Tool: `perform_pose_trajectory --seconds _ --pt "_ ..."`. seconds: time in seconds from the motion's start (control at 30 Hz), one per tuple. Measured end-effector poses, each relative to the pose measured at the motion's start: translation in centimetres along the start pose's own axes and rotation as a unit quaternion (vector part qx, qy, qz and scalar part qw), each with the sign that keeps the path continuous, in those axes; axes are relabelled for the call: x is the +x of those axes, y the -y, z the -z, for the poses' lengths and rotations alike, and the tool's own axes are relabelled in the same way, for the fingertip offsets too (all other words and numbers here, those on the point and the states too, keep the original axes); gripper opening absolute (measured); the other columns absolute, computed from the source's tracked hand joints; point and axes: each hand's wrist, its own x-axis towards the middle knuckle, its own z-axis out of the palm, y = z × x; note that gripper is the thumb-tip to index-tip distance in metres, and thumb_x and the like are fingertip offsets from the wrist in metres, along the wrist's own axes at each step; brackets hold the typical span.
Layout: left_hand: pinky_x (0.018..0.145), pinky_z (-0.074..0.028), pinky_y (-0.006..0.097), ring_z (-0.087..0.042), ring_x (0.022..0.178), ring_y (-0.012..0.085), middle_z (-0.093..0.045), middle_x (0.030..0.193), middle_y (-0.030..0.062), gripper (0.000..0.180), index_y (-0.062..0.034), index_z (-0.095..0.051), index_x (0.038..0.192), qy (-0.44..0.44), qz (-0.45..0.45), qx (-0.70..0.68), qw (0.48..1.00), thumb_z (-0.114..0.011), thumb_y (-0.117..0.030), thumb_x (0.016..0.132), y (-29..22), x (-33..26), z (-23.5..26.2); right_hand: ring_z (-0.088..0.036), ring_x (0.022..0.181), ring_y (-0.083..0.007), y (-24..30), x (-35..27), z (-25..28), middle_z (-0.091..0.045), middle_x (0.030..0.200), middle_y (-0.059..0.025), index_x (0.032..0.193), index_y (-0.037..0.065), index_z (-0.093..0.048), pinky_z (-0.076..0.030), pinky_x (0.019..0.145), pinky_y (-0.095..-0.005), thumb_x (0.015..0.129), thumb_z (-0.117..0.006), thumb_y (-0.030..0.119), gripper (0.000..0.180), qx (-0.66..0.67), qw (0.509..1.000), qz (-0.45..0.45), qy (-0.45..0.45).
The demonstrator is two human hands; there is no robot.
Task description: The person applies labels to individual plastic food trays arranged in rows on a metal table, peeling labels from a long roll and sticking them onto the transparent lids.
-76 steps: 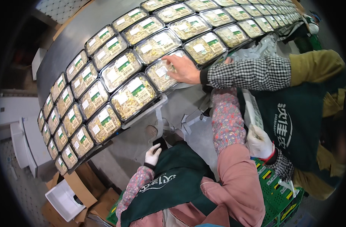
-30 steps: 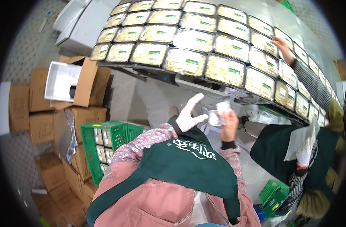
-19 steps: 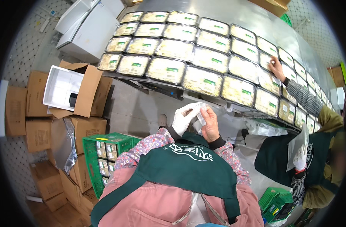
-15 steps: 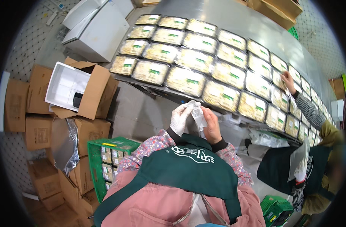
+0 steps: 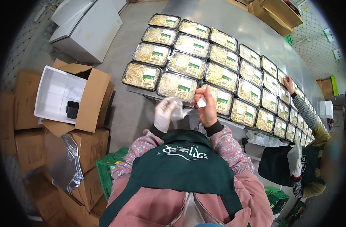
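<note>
Label [image 5: 201, 102]: pinched in grip of right hand [image 5: 208, 109] — near front row of trays [image 5: 173, 84].
Strip [image 5: 178, 112]: clamped in gloved left hand [image 5: 164, 115].
Change: hands met at strip earlier — now apart.

This is a food-packing workroom: sealed sprout trays [image 5: 186, 65] line a metal table [image 5: 252, 32] near cardboard boxes [image 5: 95, 149].

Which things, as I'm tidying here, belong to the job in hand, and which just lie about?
In the job, apparently:
small white label in right hand
white strip in left hand
sprout trays

Lying about, apparently:
white box
cardboard boxes
silver sheet
</note>
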Motion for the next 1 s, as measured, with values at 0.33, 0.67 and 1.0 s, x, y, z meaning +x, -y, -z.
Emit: perform_pose_trajectory --seconds 0.33,0.67,1.0 --pt "0.055 -0.048 0.020 -0.059 0.062 0.0080 -0.066 0.075 0.0052 0.023 -0.0007 -0.064 0.104 0.027 -0.227 0.335 0.914 -0.063 0.001 0.081 0.2 1.5 -0.8 -0.054 0.072 -0.0105 -1.7 1.3 -2.1 -0.057 0.077 -0.0001 0.098 0.005 -0.055 -0.043 0.071 -0.0253 0.093 -0.039 0.048 0.046 -0.156 0.985 -0.074 -0.007" --pt "0.040 -0.035 0.017 -0.049 0.049 0.0034 -0.060 0.069 -0.0007 0.016 -0.0033 -0.063 0.098 -0.056 0.099 -0.057 0.992 -0.061 -0.015 0.087 -1.1 5.5 -1.8 -0.058 0.078 -0.0095 1.2 3.7 0.0 -0.063 0.092 -0.0064 0.108 -0.001 -0.057 -0.048 0.065 -0.0220 0.087 -0.060 0.017 0.027 -0.209 0.976 -0.026 0.053" --pt "0.033 -0.031 0.019 -0.040 0.044 0.0025 -0.048 0.060 -0.0040 0.036 -0.0065 -0.056 0.113 -0.138 0.096 0.019 0.986 -0.050 -0.035 0.092 -2.9 8.3 2.0 -0.055 0.055 -0.0065 12.0 10.8 13.0 -0.062 0.069 -0.0027 0.085 0.000 -0.063 -0.044 0.047 -0.0197 0.082 -0.065 0.016 0.016 -0.378 0.911 0.059 -0.152"
